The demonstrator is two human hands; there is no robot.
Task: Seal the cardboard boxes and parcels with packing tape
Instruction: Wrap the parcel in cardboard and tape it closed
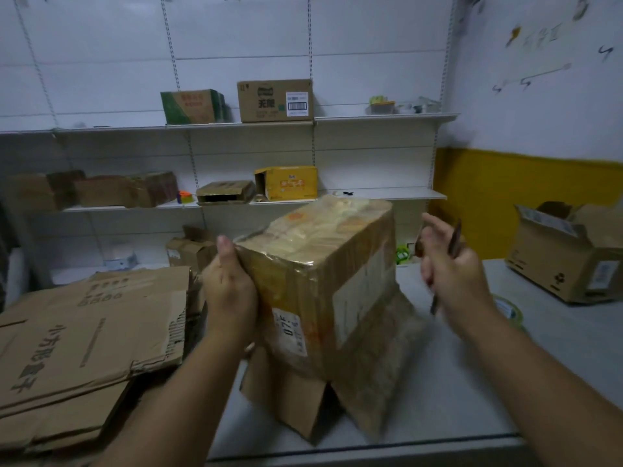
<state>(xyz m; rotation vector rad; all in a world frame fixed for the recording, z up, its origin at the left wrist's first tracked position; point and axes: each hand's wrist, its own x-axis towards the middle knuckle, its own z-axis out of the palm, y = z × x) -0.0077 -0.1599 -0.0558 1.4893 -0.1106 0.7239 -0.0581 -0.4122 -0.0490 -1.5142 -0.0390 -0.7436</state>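
Note:
A taped cardboard box (323, 281) stands tilted on its open lower flaps on the grey table (455, 382). Its top face is covered in shiny tape and a white label sits on its near face. My left hand (229, 284) grips the box's left upper edge, thumb up along the corner. My right hand (451, 267) is off to the right of the box, apart from it, and holds a thin dark pen-like tool. A roll of packing tape (510, 310) lies on the table just behind my right wrist, partly hidden.
A stack of flattened cardboard (84, 338) covers the table's left side. An open cardboard box (569, 254) stands at the far right. Wall shelves behind carry several boxes, such as a brown one (274, 101) and a yellow one (286, 183).

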